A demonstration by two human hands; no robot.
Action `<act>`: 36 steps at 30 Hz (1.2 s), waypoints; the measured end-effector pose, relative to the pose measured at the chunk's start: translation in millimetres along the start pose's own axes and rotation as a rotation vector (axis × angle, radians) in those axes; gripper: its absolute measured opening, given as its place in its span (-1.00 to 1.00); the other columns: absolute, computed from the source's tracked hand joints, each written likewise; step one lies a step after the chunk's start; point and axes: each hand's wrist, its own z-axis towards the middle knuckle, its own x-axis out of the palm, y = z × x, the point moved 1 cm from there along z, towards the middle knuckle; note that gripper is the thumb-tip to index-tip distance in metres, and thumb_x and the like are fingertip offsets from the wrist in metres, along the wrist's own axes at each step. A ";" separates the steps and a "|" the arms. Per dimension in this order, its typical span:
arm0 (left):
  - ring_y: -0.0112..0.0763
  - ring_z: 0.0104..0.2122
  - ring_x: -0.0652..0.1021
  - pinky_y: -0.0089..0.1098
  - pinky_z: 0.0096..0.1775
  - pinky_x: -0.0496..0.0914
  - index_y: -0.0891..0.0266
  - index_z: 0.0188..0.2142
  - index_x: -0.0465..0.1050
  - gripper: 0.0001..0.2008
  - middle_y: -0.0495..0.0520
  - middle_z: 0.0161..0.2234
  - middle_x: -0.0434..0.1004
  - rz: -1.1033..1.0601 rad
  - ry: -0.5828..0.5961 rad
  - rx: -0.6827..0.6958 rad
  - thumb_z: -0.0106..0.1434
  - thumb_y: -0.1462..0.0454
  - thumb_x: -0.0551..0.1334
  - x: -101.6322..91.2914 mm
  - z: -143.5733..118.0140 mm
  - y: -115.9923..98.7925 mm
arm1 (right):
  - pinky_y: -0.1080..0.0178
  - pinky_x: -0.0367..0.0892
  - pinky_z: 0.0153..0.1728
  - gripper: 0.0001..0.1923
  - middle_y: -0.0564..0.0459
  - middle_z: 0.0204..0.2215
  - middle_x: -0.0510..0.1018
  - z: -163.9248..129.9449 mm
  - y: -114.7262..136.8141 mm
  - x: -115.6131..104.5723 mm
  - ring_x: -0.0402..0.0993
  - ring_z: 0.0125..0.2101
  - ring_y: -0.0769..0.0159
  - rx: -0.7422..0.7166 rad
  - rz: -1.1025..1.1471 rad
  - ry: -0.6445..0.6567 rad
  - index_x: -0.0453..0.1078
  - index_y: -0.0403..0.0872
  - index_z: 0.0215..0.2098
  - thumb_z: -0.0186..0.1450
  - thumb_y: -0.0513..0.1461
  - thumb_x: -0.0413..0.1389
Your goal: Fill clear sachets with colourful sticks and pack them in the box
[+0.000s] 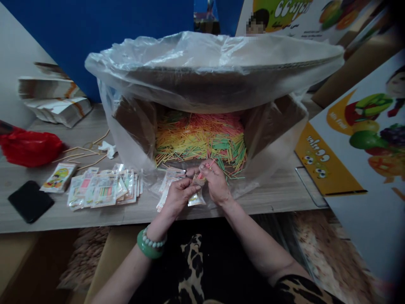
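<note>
A few thin coloured sticks, red and pink [205, 165], are pinched at the fingertips of the right hand [217, 183], directly above the mouth of a small clear plastic packet with a printed card backing [198, 192], which is held in the left hand [177, 196] at the near edge of the pale wood-grain table [278, 194]. A slip is judged likely at this point: the sticks are slender and loosely bunched, so one could be dropped beside the packet or bent against its edge if its mouth is not kept open. The packet film looks thin and could be creased or torn by a skewed push. More sticks could be dragged over the lip of the large brown cardboard box lined with clear plastic sheeting [133, 122], since the heap of yellow, green, orange and pink sticks [199, 139] lies just behind the hands. The right fingers are closed narrowly, thumb against forefinger, on the sticks. The left fingers are curled around the packet, thumb on top; whether its opening is spread cannot be told. A fanned pile of filled packets [104, 190] lies to the left, well apart from the hands, near a flat black rectangular object [30, 200].
</note>
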 end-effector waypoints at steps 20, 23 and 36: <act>-0.52 -0.54 0.34 -0.46 -0.43 0.22 0.30 -0.47 0.54 -0.63 -0.04 -0.55 0.44 -0.350 -0.007 -0.007 -0.04 0.04 0.48 -1.3 10.2 8.7 | 0.07 0.25 0.18 -0.72 -0.01 -0.04 0.61 0.8 -3.1 -8.5 0.46 0.06 0.15 0.097 -0.089 0.281 0.57 0.00 -0.21 0.20 -0.05 0.19; -0.49 -0.48 0.39 -0.45 -0.38 0.27 0.28 -0.41 0.56 -0.67 -0.01 -0.47 0.50 -0.350 -0.053 0.054 0.01 0.05 0.46 -6.5 10.5 8.7 | 0.08 0.28 0.15 -0.61 0.01 0.03 0.56 -2.1 -7.4 -12.6 0.45 0.07 0.18 0.071 -0.138 0.244 0.49 0.05 0.00 0.26 -0.01 0.14; -0.23 -0.26 0.51 -0.29 -0.26 0.36 0.22 -0.33 0.68 -0.85 0.12 -0.26 0.62 -0.128 -0.067 0.204 0.18 0.22 0.33 -37.1 -19.3 -20.7 | 0.17 0.35 -0.20 -0.77 0.03 -0.39 0.58 -5.7 -16.3 5.5 0.51 -0.26 0.17 -0.284 -0.656 0.363 0.49 0.00 -0.42 0.32 -0.12 0.08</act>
